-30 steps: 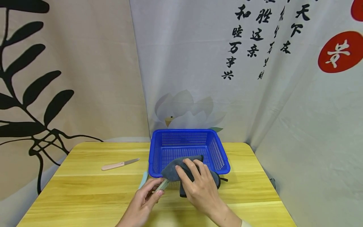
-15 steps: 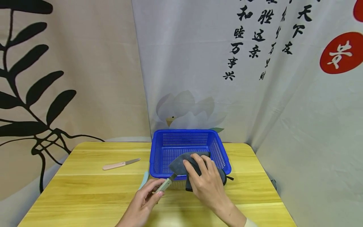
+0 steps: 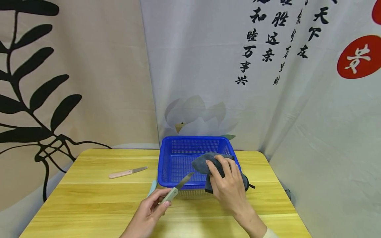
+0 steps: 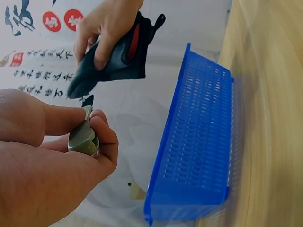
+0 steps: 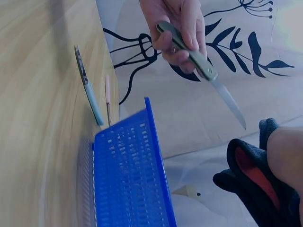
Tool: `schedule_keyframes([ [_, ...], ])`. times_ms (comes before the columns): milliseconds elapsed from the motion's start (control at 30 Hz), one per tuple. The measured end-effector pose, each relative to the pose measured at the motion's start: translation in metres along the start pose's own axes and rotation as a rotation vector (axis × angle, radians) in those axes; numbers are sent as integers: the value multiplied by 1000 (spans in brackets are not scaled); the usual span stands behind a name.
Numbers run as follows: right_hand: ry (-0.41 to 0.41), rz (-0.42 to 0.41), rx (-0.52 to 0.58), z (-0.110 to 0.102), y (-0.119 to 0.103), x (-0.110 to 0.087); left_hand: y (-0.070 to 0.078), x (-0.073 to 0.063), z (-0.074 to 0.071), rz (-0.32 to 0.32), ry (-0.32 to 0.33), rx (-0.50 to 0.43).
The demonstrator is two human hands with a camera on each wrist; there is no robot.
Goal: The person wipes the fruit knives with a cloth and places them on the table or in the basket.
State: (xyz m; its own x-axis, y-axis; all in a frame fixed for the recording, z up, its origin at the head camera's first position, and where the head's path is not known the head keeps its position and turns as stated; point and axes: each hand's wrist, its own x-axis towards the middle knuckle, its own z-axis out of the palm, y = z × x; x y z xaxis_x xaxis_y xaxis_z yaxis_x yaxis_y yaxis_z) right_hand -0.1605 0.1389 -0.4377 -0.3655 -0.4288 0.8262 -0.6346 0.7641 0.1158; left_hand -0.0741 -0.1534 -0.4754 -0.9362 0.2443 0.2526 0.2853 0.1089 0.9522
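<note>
Right hand and the cloth now sit farther from the left hand than a second ago, so the blade of the green knife shows bare. Left to right: a pink knife lies on the table, well left of and beyond the left fingers. Blue knife is on the table too, just past those fingers. They're pinching the green knife's handle, blade angled away to their right, tip apart from the cloth. Basket's beyond both sets of fingers; the right ones curl around the bunched cloth above its near right part.
</note>
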Motion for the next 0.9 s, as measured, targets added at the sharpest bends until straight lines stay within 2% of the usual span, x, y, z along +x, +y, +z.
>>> schedule_keyframes([
  [133, 35, -31, 42, -2, -12, 0, 0, 1, 1, -22, 19, -8],
  [267, 36, -82, 67, -5, -30, 0, 3, 3, 3, -58, 22, -18],
  [500, 57, -174, 95, -5, -54, -1, 9, 6, 5, -187, 24, -29],
  [667, 22, -197, 86, -1, -65, -3, 12, 6, 6, -202, 10, -34],
  [900, -23, -180, 54, 0, -68, -5, 15, 6, 8, -222, 7, 0],
])
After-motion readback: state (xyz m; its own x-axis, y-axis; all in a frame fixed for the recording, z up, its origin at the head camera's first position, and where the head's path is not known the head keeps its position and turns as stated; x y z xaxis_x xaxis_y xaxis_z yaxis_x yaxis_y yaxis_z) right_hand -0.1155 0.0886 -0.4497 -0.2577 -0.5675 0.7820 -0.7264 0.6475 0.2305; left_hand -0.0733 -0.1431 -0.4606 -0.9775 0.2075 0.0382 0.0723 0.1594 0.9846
